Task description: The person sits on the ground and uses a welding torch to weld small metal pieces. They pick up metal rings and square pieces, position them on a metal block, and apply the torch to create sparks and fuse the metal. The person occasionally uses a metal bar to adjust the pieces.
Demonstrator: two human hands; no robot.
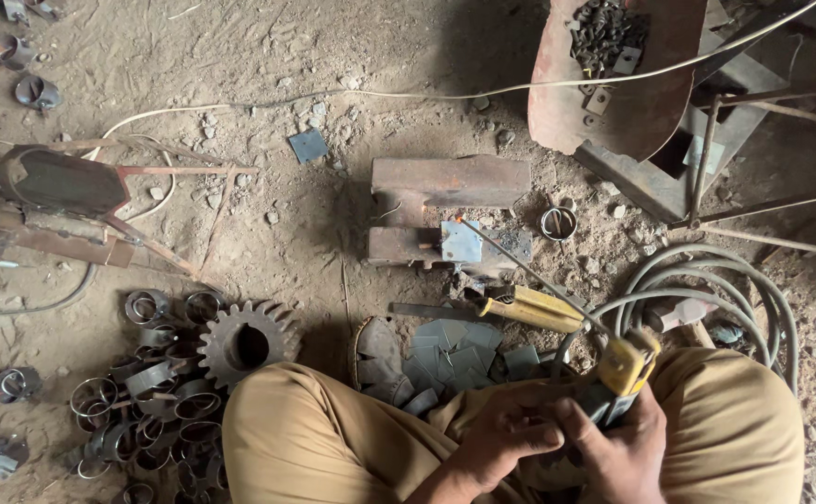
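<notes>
right hand (618, 448) wrapped tight round the yellow electrode holder (625, 369), low in frame betw. the knees; its welding rod (529, 271) runs up-left, tip touching a small bright steel plate (461, 242) on the rusty iron block (445, 210). left hand (501, 434) curled beside the holder's grip, fingers touching it; can't tell if it really grips. yellow-handled hammer (529, 308) lies on the dirt floor (268, 84) just below the block. cut plate pieces (455, 355) piled near the knees, gear wheel (247, 343) & metal rings (161, 392) to the left, coiled hose (716, 289) to the right.
</notes>
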